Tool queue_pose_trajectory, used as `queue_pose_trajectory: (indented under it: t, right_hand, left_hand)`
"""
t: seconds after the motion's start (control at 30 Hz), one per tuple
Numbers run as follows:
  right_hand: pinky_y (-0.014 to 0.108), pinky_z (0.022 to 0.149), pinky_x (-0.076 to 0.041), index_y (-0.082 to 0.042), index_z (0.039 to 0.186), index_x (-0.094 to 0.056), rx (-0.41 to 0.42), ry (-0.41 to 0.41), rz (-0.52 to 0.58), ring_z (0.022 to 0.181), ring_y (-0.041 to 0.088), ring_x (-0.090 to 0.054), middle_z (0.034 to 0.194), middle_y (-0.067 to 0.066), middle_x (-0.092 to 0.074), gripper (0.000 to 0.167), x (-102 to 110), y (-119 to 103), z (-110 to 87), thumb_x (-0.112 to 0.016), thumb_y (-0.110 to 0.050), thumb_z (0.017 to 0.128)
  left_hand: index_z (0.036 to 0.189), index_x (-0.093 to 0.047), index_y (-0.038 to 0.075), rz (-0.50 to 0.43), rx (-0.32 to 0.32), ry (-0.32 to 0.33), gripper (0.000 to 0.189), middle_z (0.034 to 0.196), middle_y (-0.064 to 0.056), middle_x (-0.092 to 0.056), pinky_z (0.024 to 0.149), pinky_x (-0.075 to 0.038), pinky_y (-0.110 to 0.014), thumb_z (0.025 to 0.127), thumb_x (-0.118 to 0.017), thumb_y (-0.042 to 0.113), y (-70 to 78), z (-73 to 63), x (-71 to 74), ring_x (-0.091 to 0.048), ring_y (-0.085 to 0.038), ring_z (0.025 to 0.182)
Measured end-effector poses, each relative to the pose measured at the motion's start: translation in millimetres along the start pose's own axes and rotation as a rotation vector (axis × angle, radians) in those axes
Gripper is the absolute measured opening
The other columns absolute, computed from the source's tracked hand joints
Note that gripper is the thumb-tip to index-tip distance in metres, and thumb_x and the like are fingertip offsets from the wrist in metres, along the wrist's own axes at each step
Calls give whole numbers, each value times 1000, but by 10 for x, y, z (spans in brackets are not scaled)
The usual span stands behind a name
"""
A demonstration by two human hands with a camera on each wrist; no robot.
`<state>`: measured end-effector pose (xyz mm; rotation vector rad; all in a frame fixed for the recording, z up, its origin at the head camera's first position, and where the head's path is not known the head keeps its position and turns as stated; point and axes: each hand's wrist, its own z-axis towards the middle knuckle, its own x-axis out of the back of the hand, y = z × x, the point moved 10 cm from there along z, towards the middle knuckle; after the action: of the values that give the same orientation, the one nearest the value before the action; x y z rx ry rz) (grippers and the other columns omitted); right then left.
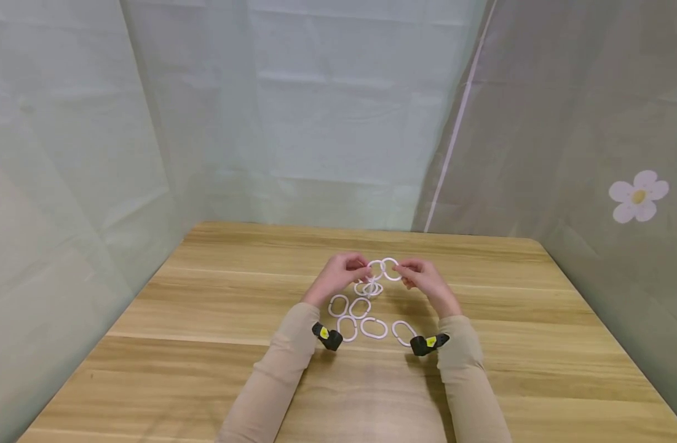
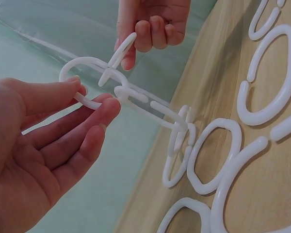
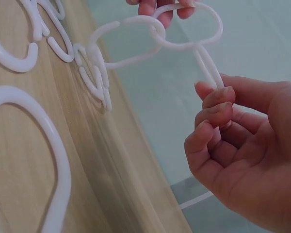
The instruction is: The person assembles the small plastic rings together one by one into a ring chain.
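Observation:
Above the table, my left hand [image 1: 345, 272] pinches a white plastic C-shaped link [image 2: 85, 61] between thumb and fingers. My right hand [image 1: 425, 278] pinches another white link [image 3: 208, 66] by its end. These two links cross and are hooked together between the hands. From the left-hand link hangs a further link [image 3: 128, 20], which runs down to several more linked ones [image 2: 166, 179] at the tabletop. Each link is an oval ring with a small gap in one side.
Several loose white links [image 1: 374, 338] lie on the wooden table [image 1: 205, 344] in front of the chain, between the forearms. A black wrist camera [image 1: 328, 337] sits on the left sleeve, another black camera [image 1: 427, 344] on the right. Pale curtains [image 1: 338, 123] surround the table.

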<state>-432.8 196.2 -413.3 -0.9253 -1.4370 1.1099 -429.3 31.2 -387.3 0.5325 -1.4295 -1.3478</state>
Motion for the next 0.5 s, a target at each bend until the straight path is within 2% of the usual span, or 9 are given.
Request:
queue_pose_trajectory:
  t: [0.3, 0.5]
  right_hand:
    - [17, 60, -44, 18, 116, -55, 27, -67, -6, 61, 3, -49, 68, -8, -54, 33, -98, -33, -9, -56, -10, 97]
    - [19, 60, -42, 18, 100, -52, 60, -120, -48, 59, 5, -46, 64, -5, -48, 30, -157, -53, -15, -52, -12, 99]
  left_hand:
    - [100, -66, -3, 0, 0, 1, 14, 98, -23, -71, 83, -56, -47, 92, -64, 9, -54, 29, -21, -70, -37, 90]
    - [102, -66, -4, 2, -8, -8, 15, 100, -27, -70, 82, -57, -46, 92, -63, 8, -59, 27, -24, -68, -40, 91]
